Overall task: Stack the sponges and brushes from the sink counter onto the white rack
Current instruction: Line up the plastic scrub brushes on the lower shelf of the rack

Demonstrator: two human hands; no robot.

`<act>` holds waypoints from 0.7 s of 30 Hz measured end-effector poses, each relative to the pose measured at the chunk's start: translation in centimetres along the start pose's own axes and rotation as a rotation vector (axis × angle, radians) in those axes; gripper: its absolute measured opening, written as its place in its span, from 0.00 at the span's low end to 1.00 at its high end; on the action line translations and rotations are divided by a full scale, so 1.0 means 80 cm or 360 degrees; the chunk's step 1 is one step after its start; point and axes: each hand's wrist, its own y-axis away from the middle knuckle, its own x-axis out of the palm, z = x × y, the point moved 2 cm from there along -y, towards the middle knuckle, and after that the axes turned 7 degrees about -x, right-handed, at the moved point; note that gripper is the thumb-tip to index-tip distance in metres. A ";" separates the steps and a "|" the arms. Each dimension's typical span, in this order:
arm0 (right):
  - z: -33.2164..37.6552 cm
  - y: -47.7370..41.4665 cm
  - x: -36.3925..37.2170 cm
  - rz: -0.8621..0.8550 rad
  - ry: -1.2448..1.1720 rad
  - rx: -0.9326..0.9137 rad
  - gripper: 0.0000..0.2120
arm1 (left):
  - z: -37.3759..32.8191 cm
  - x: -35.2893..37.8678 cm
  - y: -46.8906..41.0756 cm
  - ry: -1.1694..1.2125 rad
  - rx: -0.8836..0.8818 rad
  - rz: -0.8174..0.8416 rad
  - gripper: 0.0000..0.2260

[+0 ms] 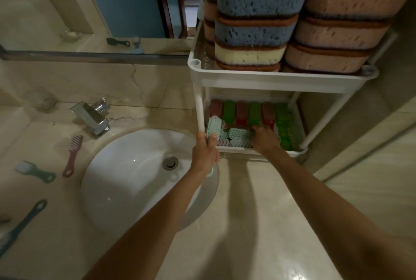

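Head view. White plastic rack (pixel 270 78) with two trays, standing on the marble counter (pixel 258 212) right of the round white sink basin (pixel 126 180).

Upper tray: stacks of porous, oval sponges with brown scouring layers. These are blue sponges (pixel 258 2) over a cream sponge (pixel 247 55), with pink sponges (pixel 342 31) to the right.

Lower tray: red brushes (pixel 242 110) and green brushes (pixel 254 110) alternating in a row, long axes running front to back.

The left hand (pixel 206 151) grips a pale green brush (pixel 213 126) by the handle at the tray's front left corner. The dimpled oblong head points up and away toward the rack, and the handle end shows below the wrist. A second pale green brush (pixel 239 137) lies in the tray between the hands.

The right hand (pixel 264 136) reaches into the lower tray with fingers curled downward; whether it holds anything cannot be told.

Left of the basin, on the counter, lie a pink toothed brush (pixel 72 155), a grey-green brush (pixel 33 170) and a dark blue brush (pixel 24 221), near the chrome square faucet (pixel 92 115).
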 end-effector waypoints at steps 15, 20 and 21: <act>0.028 0.000 0.014 -0.0105 -0.0329 -0.0256 0.16 | -0.008 0.009 -0.015 0.0261 -0.0126 0.0086 0.04; 0.031 0.015 0.000 -0.0368 -0.0610 -0.0161 0.11 | -0.011 0.020 -0.022 0.0358 -0.0257 0.0140 0.08; 0.035 0.020 -0.003 -0.0308 -0.0786 -0.0181 0.09 | -0.012 0.024 -0.024 0.0396 -0.0304 0.0158 0.09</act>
